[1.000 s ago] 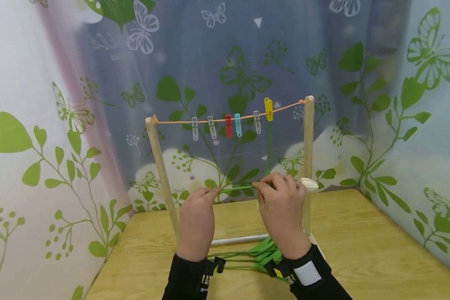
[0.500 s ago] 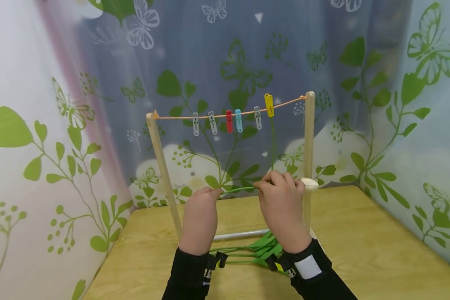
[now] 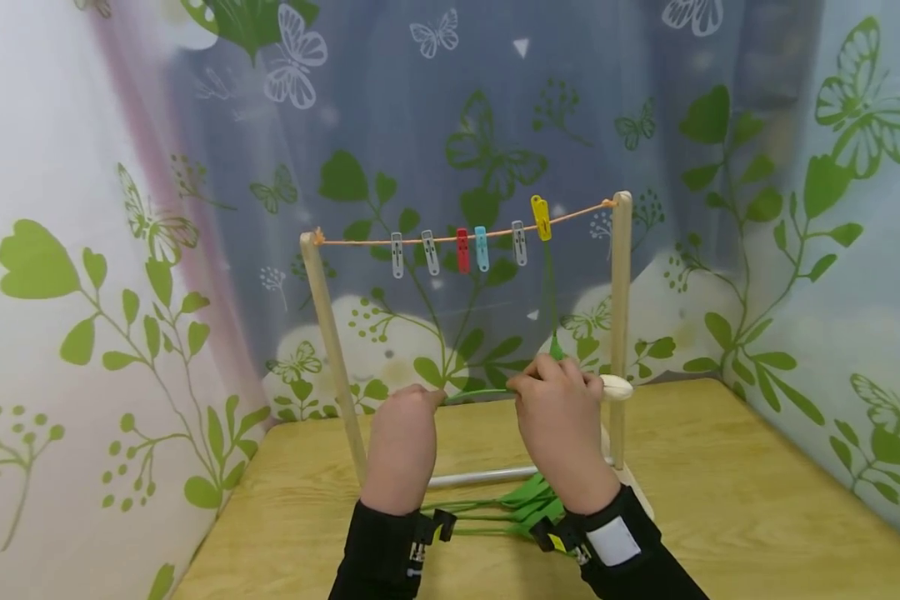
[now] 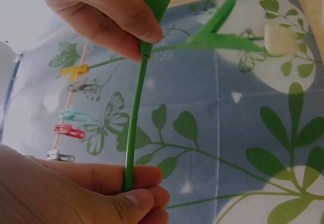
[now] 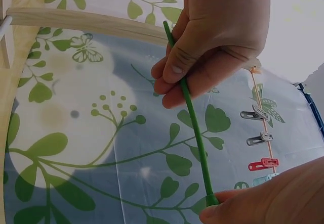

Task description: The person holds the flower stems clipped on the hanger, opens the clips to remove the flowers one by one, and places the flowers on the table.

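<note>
Both hands hold one artificial tulip sideways in front of a small clothesline. My left hand [image 3: 402, 446] pinches the green stem [image 4: 132, 118] near its tail end; in the right wrist view the cut end pokes out past those fingers. My right hand [image 3: 562, 429] pinches it where the leaves begin, and the white tulip head [image 3: 617, 387] sticks out to its right. A second tulip [image 4: 217, 42] hangs head down by its stem from the yellow clothespin [image 3: 542, 218]; in the head view its bloom is hidden behind my right hand.
Grey, red and light blue clothespins [image 3: 482, 248] sit on the orange cord [image 3: 360, 242] between two wooden posts [image 3: 621, 325]. A metal bar [image 3: 483, 477] joins the frame low down. Several more green-leaved stems [image 3: 525, 504] lie on the wooden table [image 3: 727, 500] below my hands.
The grip of both hands on the tulip stays the same. Both hands sit a little lower against the frame, and a leaf of the hanging tulip now shows above my right hand.
</note>
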`<state>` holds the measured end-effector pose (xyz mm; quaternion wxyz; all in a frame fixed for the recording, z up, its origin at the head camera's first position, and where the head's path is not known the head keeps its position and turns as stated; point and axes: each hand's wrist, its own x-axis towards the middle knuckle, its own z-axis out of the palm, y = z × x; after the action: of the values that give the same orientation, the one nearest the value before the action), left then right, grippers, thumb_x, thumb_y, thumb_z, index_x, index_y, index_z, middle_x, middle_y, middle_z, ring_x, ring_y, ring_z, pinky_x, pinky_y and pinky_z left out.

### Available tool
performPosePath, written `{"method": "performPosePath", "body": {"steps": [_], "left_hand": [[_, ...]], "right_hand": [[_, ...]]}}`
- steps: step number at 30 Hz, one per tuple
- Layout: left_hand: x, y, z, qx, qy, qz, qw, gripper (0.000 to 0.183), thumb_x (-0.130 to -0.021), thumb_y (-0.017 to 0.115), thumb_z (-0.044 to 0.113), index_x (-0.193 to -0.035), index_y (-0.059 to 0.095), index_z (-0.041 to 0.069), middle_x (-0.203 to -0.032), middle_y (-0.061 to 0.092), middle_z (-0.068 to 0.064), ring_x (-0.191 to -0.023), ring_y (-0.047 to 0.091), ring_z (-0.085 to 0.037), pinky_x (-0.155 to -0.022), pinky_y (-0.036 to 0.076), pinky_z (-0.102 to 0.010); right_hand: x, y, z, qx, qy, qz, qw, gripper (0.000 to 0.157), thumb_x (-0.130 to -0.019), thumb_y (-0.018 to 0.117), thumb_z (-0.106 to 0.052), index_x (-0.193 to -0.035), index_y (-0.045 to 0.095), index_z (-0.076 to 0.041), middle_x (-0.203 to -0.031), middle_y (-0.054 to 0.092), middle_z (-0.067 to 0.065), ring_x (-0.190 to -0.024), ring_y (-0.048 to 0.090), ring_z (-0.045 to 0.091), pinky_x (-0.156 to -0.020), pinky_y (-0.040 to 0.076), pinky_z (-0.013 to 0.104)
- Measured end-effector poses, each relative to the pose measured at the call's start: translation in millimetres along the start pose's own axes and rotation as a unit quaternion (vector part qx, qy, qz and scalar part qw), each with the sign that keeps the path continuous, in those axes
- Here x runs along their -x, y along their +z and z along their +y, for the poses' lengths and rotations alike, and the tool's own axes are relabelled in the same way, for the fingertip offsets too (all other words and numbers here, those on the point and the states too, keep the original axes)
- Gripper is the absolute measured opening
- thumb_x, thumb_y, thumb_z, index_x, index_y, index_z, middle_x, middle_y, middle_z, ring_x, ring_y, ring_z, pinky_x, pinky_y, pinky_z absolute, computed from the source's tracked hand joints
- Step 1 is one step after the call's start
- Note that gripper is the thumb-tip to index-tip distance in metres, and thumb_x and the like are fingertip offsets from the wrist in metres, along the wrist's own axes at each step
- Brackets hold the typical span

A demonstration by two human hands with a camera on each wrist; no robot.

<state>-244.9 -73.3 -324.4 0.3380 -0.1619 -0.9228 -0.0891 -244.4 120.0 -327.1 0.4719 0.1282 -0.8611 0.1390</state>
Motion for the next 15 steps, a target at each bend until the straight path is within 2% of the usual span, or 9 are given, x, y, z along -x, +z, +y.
{"method": "performPosePath", "body": {"steps": [5, 9, 15], "left_hand": [[1.9, 4.6, -3.5, 0.006, 0.0, -0.006, 1.0, 0.025, -0.096, 0.06, -0.001, -0.109, 0.078, 0.011, -0.094, 0.071, -0.008, -0.085, 0.07, -0.023, -0.07, 0.061, -0.034], [1.0, 3.6, -4.2, 0.019, 0.003, -0.01, 0.9998, 0.024, -0.096, 0.061, -0.001, -0.102, 0.08, 0.013, -0.089, 0.072, -0.007, -0.079, 0.07, -0.022, -0.067, 0.061, -0.034], [-1.9, 4.2, -5.7, 0.041, -0.014, -0.037, 0.9984, 0.029, -0.097, 0.058, -0.003, -0.1, 0.081, 0.015, -0.092, 0.076, -0.005, -0.079, 0.071, -0.022, -0.066, 0.061, -0.033]], "right_hand": [[1.9, 2.8, -0.1, -0.003, 0.005, -0.023, 1.0, 0.019, -0.085, 0.078, -0.003, -0.089, 0.081, -0.021, -0.09, 0.06, -0.002, -0.084, 0.056, 0.026, -0.075, 0.044, 0.051], [2.7, 4.5, -0.2, -0.001, 0.014, -0.037, 0.999, 0.019, -0.086, 0.078, -0.004, -0.089, 0.081, -0.022, -0.091, 0.061, -0.002, -0.083, 0.056, 0.026, -0.074, 0.043, 0.051], [3.3, 8.7, -0.3, 0.009, 0.016, -0.071, 0.997, 0.02, -0.087, 0.077, -0.004, -0.089, 0.081, -0.023, -0.091, 0.061, -0.001, -0.078, 0.051, 0.024, -0.071, 0.043, 0.049]]}}
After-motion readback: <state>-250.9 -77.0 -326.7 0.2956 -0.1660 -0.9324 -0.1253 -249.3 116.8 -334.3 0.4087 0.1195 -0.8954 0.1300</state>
